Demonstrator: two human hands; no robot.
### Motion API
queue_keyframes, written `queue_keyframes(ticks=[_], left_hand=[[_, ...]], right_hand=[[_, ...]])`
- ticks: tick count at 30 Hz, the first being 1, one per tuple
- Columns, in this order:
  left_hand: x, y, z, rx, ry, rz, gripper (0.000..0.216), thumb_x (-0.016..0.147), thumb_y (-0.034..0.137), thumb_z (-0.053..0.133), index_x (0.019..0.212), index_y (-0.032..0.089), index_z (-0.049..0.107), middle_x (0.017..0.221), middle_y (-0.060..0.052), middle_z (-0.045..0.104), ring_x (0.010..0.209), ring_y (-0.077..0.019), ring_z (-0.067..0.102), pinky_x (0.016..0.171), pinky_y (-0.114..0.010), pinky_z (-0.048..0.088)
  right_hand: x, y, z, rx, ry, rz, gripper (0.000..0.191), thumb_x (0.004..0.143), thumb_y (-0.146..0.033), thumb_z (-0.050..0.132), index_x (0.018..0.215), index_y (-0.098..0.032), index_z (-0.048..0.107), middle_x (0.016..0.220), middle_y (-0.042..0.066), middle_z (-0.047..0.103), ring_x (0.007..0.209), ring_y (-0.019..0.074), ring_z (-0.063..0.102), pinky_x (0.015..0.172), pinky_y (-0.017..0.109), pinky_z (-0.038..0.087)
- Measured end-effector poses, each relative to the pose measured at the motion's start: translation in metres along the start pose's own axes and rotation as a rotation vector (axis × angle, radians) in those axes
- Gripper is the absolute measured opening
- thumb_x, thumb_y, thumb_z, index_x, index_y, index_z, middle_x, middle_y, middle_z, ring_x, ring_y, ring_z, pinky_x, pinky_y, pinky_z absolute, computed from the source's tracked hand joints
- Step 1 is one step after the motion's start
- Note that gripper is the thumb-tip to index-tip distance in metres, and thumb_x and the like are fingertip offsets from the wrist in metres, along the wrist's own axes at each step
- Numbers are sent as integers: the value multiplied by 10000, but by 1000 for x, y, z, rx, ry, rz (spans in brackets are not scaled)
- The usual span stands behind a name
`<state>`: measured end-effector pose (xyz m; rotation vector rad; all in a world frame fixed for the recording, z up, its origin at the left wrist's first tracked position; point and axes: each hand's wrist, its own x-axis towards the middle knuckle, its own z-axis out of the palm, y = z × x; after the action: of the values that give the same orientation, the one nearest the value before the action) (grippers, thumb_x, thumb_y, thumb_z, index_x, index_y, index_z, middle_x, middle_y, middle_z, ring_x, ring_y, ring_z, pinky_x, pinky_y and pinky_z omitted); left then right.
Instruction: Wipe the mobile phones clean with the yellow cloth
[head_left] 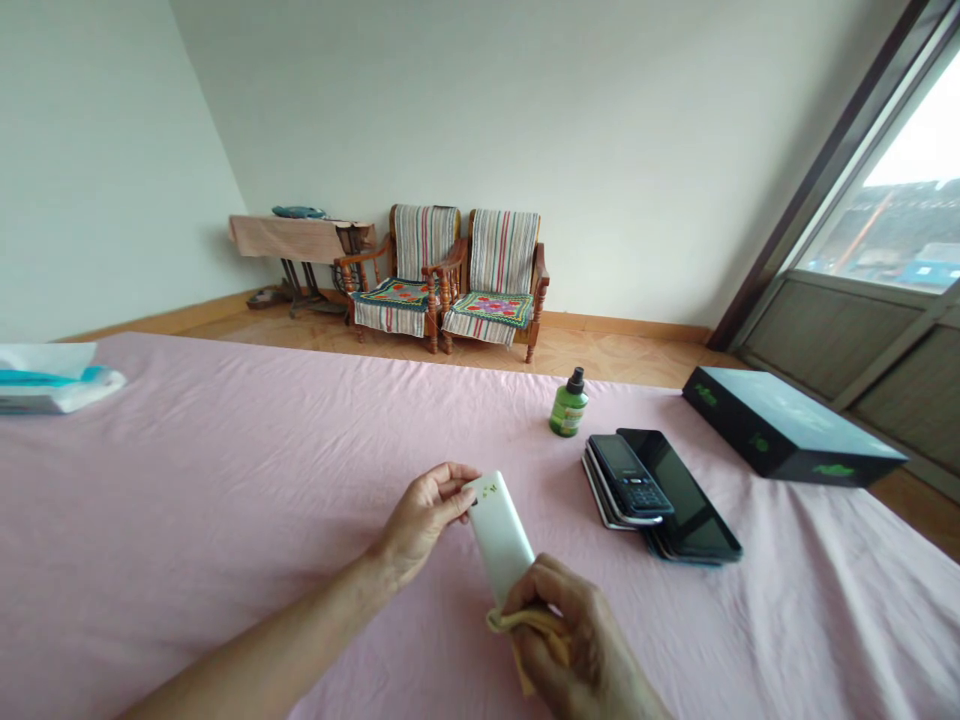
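Note:
A slim white rectangular device (501,535), the size of a phone or power bank, is tilted in front of me over the bed-like pink surface. Small yellowish and dark marks show near its upper end. My left hand (429,515) pinches that upper left corner between thumb and fingers. Around a folded yellow cloth (544,622), my right hand (574,625) is closed at the device's lower end, its fingers touching the device. Part of the cloth is hidden inside the right hand.
On the pink sheet (247,480), a green spray bottle (568,405) stands beyond a keypad phone (626,475) on a stack and a black tablet (679,490). A black box (787,430) lies right, a tissue pack (60,385) left. Two wooden chairs (491,270) stand by the wall.

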<state>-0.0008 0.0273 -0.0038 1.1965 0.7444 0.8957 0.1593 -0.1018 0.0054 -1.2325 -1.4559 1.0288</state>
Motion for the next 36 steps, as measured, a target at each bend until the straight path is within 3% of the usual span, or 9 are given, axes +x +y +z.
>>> queue_keyframes(ticks=[5, 8, 13, 16, 20, 22, 29, 33, 36], left_hand=[[-1, 1, 7, 75, -90, -16, 317, 725, 353, 758, 929, 134, 653, 797, -33, 675, 680, -116, 546, 628, -222, 381], [-3, 0, 12, 97, -168, -22, 393, 696, 337, 779, 1007, 134, 650, 864, -51, 680, 751, -146, 580, 689, -249, 414], [-7, -1, 12, 125, -189, -3, 461, 679, 297, 790, 1076, 142, 615, 1027, -92, 663, 934, -201, 593, 846, -316, 425], [-8, -2, 11, 142, -190, 5, 447, 703, 278, 774, 1089, 129, 607, 1005, -93, 662, 897, -190, 597, 826, -312, 434], [-8, -5, 12, 133, -229, 10, 501, 683, 264, 791, 1125, 126, 599, 1062, -106, 656, 933, -206, 605, 844, -321, 444], [-8, -7, 12, 122, -235, 13, 510, 677, 262, 794, 1126, 125, 594, 1080, -113, 653, 955, -213, 605, 867, -330, 441], [-6, -7, 9, 101, -177, 9, 337, 708, 264, 766, 982, 135, 617, 947, -78, 674, 882, -182, 611, 837, -313, 443], [-6, -5, 11, 109, -172, -2, 341, 687, 287, 793, 945, 130, 635, 916, -79, 676, 852, -188, 618, 821, -321, 451], [-6, -5, 13, 102, -166, -5, 366, 681, 308, 803, 954, 130, 636, 928, -85, 677, 867, -195, 620, 828, -327, 450]], right_hand=[[-1, -4, -6, 3, 108, 182, 52, 712, -185, 527, 673, -164, 554, 610, -24, 485, 550, 100, 449, 492, 197, 328], [-3, -6, 3, 108, 39, 248, 34, 704, -203, 518, 696, -173, 532, 577, -42, 466, 497, 91, 433, 462, 196, 320], [-7, -7, 15, 147, -76, 182, 76, 667, -160, 505, 721, -169, 558, 645, -31, 490, 495, 80, 425, 450, 192, 313], [-3, -9, 4, 9, -54, 131, 101, 675, -140, 484, 709, -168, 576, 667, -9, 530, 565, 108, 486, 501, 203, 350], [10, -11, -16, -339, 107, 84, 132, 706, -132, 476, 673, -165, 599, 679, 11, 549, 617, 134, 530, 544, 225, 359], [13, -10, -18, -400, 103, 96, 137, 701, -121, 478, 670, -164, 605, 684, 12, 561, 621, 134, 539, 553, 228, 362], [-1, -4, -4, -106, -79, 195, 121, 744, -188, 476, 754, -171, 595, 643, -8, 575, 551, 123, 537, 480, 199, 380], [12, -10, -18, -486, 94, 48, 143, 724, -102, 485, 653, -181, 581, 649, 5, 556, 570, 136, 539, 507, 227, 369], [29, -11, -29, -660, 146, -124, 179, 802, -100, 473, 758, -190, 621, 749, 24, 578, 651, 148, 558, 596, 251, 405]])
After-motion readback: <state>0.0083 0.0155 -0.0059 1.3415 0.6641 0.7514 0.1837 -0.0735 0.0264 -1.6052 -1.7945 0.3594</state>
